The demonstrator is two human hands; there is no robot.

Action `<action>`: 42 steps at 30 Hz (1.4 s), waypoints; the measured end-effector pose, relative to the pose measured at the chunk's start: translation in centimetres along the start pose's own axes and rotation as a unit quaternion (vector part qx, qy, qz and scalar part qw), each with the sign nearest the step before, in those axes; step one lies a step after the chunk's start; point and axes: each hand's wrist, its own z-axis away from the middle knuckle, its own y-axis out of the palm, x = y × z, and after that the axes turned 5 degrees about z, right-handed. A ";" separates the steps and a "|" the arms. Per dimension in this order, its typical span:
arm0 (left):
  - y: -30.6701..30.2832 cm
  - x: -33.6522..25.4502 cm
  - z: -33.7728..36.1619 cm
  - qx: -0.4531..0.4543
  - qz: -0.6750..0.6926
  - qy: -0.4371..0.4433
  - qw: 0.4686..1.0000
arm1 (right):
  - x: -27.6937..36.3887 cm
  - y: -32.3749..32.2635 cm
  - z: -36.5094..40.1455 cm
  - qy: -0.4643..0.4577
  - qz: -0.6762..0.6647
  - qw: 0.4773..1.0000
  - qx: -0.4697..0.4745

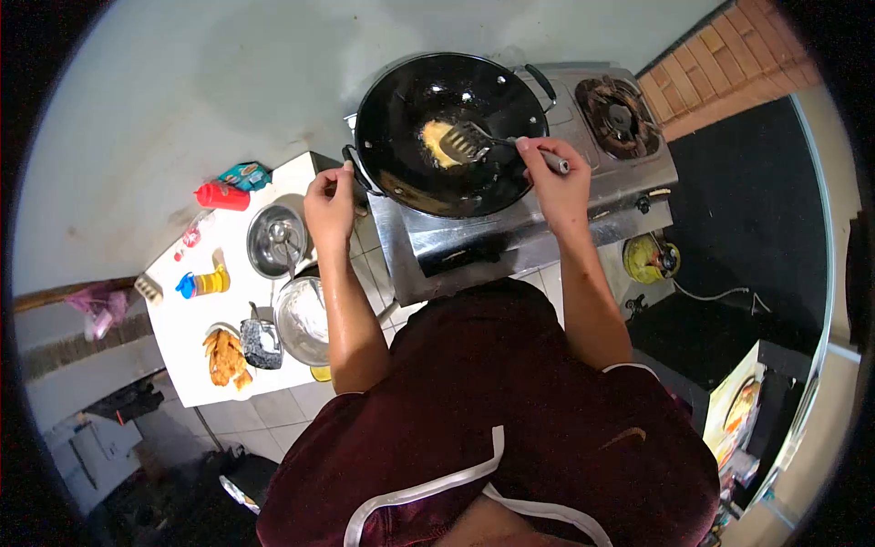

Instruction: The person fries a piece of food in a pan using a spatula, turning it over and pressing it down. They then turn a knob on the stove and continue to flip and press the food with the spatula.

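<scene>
A black wok sits on the left burner of a steel gas stove. A yellow piece of food lies in the wok's middle. My right hand grips the handle of a slotted metal spatula, whose blade rests against the food. My left hand holds the wok's left side handle.
A white table at the left carries a red bottle, a steel bowl with a spoon, a bowl of white batter, a plate of fried pieces and a yellow bottle. The right burner is bare. A yellow gas canister stands on the floor.
</scene>
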 end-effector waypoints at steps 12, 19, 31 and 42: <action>0.6 -1.3 0.2 -0.026 -0.093 -0.011 0.995 | 1.8 -1.0 -3.4 -0.044 0.123 0.988 0.088; 1.0 0.2 0.6 -0.060 -0.113 0.001 0.992 | -0.1 -2.9 -4.5 -0.089 0.136 0.979 0.124; 1.3 0.2 1.9 -0.096 -0.058 0.019 0.994 | -2.2 -4.9 -4.7 -0.243 0.161 0.949 0.119; 1.6 -0.1 1.6 -0.130 -0.036 -0.019 0.991 | -2.2 -4.2 -5.8 -0.156 0.018 0.980 0.122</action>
